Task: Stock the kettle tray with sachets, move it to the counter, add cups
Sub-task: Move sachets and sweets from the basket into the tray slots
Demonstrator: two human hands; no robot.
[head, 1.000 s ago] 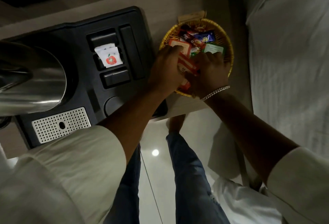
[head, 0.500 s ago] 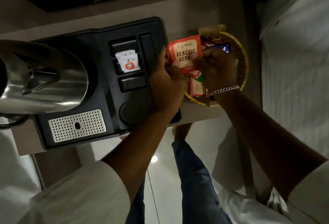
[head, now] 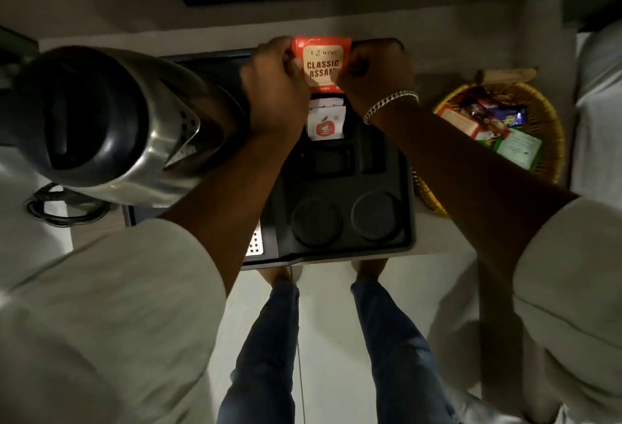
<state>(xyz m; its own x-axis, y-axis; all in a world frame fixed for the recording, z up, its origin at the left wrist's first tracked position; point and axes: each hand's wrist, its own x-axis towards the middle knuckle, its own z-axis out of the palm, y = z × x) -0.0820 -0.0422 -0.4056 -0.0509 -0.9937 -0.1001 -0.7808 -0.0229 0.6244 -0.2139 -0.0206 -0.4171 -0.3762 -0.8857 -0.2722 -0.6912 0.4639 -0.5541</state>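
Observation:
An orange "Classic Assam" tea sachet [head: 322, 65] is held upright over the far slots of the black kettle tray [head: 405, 188]. My left hand [head: 272, 90] grips its left edge and my right hand [head: 373, 70] grips its right edge. Just below it, white sachets with a red apple mark [head: 325, 124] sit in a tray slot. Two round cup recesses [head: 346, 218] at the tray's near side hold nothing. The steel kettle [head: 111, 120] stands on the tray's left part.
A yellow wicker basket [head: 548, 113] with several mixed sachets sits right of the tray on the narrow table. A black cord [head: 64, 211] coils left of the kettle. White bedding [head: 599, 86] lies at the far right. My legs and the pale floor show below.
Both hands lifted the orange sachet out of the basket and carried it left, over the tray's far slots. My view shifted so the tray now sits centred.

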